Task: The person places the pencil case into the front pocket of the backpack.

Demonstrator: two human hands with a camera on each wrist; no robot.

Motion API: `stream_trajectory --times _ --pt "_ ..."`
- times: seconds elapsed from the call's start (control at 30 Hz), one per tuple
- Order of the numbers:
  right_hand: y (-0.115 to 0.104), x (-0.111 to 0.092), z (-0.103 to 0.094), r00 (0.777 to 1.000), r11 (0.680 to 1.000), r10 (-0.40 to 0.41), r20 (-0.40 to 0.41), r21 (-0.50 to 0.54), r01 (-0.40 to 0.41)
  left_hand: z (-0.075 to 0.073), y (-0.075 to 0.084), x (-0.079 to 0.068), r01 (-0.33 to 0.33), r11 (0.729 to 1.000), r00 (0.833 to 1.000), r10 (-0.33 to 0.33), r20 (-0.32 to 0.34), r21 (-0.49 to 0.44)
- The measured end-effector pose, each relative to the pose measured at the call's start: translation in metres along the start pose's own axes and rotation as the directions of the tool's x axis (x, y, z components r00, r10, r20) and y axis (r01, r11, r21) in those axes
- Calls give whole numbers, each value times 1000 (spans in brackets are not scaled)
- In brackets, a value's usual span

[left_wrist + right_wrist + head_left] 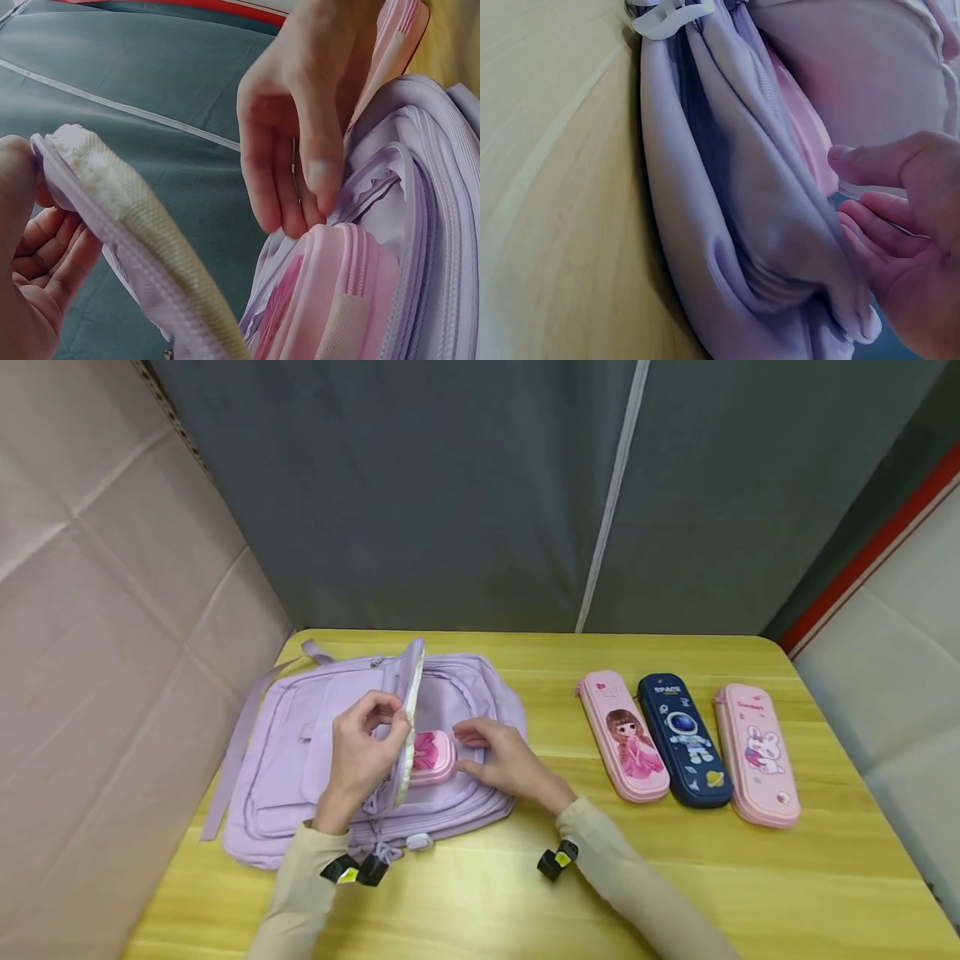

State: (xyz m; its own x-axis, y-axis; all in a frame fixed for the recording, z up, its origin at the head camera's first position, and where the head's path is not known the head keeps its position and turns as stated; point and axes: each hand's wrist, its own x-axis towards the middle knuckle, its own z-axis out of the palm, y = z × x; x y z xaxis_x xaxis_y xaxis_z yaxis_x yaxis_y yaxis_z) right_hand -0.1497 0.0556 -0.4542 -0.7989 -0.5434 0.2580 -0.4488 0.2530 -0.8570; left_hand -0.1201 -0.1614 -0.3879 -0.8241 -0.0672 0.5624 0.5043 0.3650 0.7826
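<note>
A lilac backpack [288,768] lies on the wooden table [480,914], with its flap [405,672] lifted and standing up from its front. The left hand [363,756] pinches the edge of that flap between thumb and forefinger, near the middle of the backpack, its remaining fingers loosely bent beneath the thumb in the left wrist view. The pale lining along the flap's edge faces the backpack's opening. Inside that opening sits a pink pencil case [435,757], its rounded end showing past the flap and the rest hidden behind it. The right hand [506,758] is over the right part of the backpack, thumb and fingers spread apart and gently bent around the end of the pencil case without gripping it; whether a fingertip touches the case cannot be told. To the right of the backpack, well apart from it, three more cases lie side by side: nearest to it a pink case with a doll [624,737], next a navy case with an astronaut [684,741], and farthest from it a light pink case with a rabbit [759,756]. A white clip [419,842] is at the backpack's near edge.
</note>
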Motion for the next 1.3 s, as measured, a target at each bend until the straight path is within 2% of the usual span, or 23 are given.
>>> stream_trajectory --times 0.17,0.33,0.43,0.57,0.73,0.87,1.03,1.3 --pt "-6 -9 -17 998 999 33 -48 -14 -34 0 -3 0 16 1000 1000 -16 8 -8" --pt "-10 -20 -42 990 985 7 -139 -168 -31 1 -3 1 19 1000 1000 -19 11 -21" --pt "-11 -27 -59 980 957 2 -197 -285 -59 1 -4 2 15 1000 1000 -15 10 -16" --pt "-8 -41 -83 958 905 24 -284 -401 -141 2 -4 4 12 1000 1000 -11 7 -12" --pt "5 -63 -109 925 850 96 -367 -453 -268 2 -5 4 10 1000 1000 -10 7 -13" --pt "10 -80 -117 889 796 193 -415 -464 -389 2 -4 5 14 1000 1000 -14 14 -5" --pt "14 -97 -118 826 723 317 -466 -445 -528 1 -4 5 21 1000 1000 -21 13 3" --pt "14 -106 -122 713 590 566 -414 -401 -701 2 -5 4 44 999 999 -44 8 3"
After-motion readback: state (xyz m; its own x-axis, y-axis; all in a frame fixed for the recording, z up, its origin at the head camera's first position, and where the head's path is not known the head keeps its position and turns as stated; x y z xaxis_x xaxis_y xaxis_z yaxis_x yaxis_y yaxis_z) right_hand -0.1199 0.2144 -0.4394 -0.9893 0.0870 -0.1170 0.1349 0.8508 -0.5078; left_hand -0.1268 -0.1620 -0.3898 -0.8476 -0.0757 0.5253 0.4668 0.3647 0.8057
